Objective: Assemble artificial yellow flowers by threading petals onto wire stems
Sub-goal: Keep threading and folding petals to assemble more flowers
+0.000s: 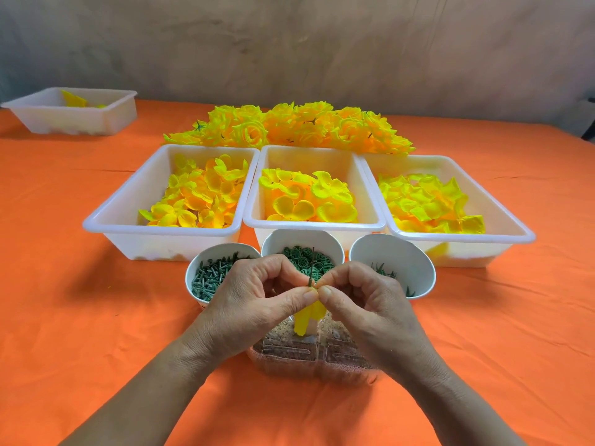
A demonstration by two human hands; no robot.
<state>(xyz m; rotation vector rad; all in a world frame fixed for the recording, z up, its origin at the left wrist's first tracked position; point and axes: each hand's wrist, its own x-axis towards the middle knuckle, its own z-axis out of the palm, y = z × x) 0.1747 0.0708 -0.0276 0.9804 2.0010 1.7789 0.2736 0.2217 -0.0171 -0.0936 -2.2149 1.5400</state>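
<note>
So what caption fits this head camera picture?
Two hands pinch a yellow petal on a wire stem before trays of petals.

Light is bright, even and soft across the orange tabletop (96, 317). Shadows are faint: a dim patch lies left of the hands, and thin dark bands sit under the front rims of the white trays (161, 231). The yellow petals (296, 194) look oversaturated, nearly glowing, with detail lost in them. The wide lens bends the tabletop's far edge and stretches the forearms at the bottom corners. The wall (289, 43) behind is duller and slightly soft.
</note>
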